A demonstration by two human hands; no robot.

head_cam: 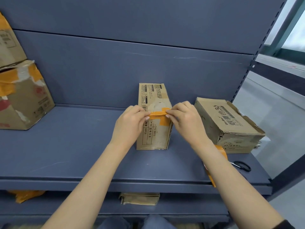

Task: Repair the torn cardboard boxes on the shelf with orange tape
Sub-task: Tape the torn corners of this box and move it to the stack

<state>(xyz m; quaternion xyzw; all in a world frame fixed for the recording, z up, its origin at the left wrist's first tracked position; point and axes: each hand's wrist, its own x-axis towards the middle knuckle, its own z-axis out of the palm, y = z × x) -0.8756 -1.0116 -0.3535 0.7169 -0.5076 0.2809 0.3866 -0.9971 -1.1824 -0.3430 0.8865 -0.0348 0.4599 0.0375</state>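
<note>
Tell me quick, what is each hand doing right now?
Left hand: pinches one end of the orange tape strip over the middle box.
Right hand: pinches the strip's other end.

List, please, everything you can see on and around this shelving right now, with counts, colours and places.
upright box: 1, brown, middle of the shelf
tape strip: 1, orange, stretched across the upright box
torn box: 1, brown, shelf right, lying flat
taped boxes: 2, brown with orange patches, stacked at shelf left
tape roll: 1, orange, beside the torn box, partly hidden by the right forearm
scissors: 1, black handles, front right of the shelf
lower box: 1, brown, on the lower shelf
shelf: blue-grey board and back panel
left hand: pinches the strip's left end
right hand: pinches the strip's right end
</note>
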